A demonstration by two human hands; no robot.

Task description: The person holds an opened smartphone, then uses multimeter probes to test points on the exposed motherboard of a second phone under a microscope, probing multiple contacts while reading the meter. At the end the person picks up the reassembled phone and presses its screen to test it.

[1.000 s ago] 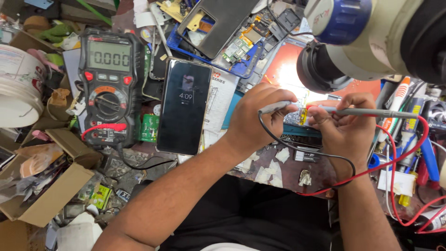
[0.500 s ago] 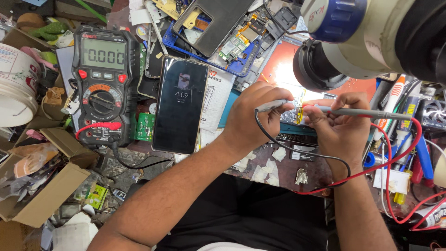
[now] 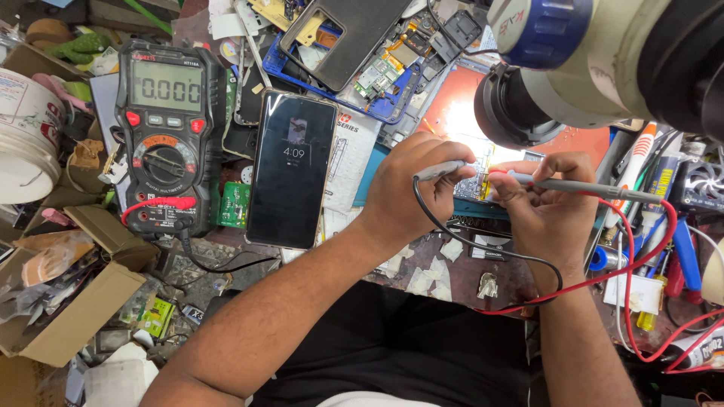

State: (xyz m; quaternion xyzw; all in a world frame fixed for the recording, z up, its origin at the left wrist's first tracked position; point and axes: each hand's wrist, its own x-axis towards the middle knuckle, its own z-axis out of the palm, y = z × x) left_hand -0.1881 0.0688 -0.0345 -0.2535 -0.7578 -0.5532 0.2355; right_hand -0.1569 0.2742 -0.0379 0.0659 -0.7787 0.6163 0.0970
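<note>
Left hand (image 3: pixel 407 192): curled shut on a grey probe (image 3: pixel 441 169), thumb and fingers pinching the barrel, tip down at the board (image 3: pixel 477 188) under the microscope (image 3: pixel 573 68). Exact contact point hidden by the fingers.

Far left: white tub (image 3: pixel 23 136) and open cardboard box (image 3: pixel 68 316), both well apart from the work. No trouble likely there.

Next, meter (image 3: pixel 167 139), lying flat, display lit, plugs seated at its lower edge. Black lead (image 3: pixel 483 249) running off the meter, under the forearm and up to the left probe. Risk, as a guess: a tug from the forearm, enough to drag the tip off its pad.

Just beside the meter, phone (image 3: pixel 292 169), screen lit, resting on loose parts rather than flat on the bench. Could get nudged by the left wrist and slide.

Centre: board small, brightly lit, held between both hands, seemingly unclamped. Probably the main hazard: two metal tips very near each other, so a slip might bridge neighbouring contacts and short them. Glare also hard on the view of the tips.

Right hand (image 3: pixel 547 207): closed on a second probe (image 3: pixel 581 186), pinched near the tip. Red lead (image 3: pixel 603 275) looping wide below the wrist, easy to snag.

Far right: pens and tubes (image 3: pixel 664 181) crowded near the red loop, liable to be toppled by a pull.
</note>
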